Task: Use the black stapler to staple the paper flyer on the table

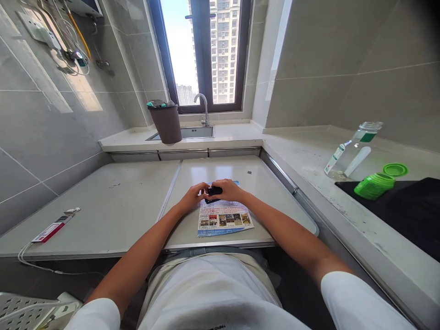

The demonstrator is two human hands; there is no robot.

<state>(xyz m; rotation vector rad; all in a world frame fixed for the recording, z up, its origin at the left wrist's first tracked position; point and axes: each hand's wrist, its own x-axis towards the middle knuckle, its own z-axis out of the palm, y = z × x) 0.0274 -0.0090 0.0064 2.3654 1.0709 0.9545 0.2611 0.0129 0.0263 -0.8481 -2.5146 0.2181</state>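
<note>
Holding black object (215,190), long axis sideways | my right hand (228,188) curled round it | left hand (197,193) half-curled, grip unclear

White shirt (213,284), short sleeves (359,300), dark lettering (217,327), bare hands (229,189)

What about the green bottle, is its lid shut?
No, the lid of the green bottle is flipped back, away from its top.

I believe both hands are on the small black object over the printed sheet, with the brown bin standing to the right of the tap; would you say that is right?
Not quite: in the head view, the brown bin stands to the left of the tap. The left hand and right hand are indeed on the small black object over the printed sheet.
</note>
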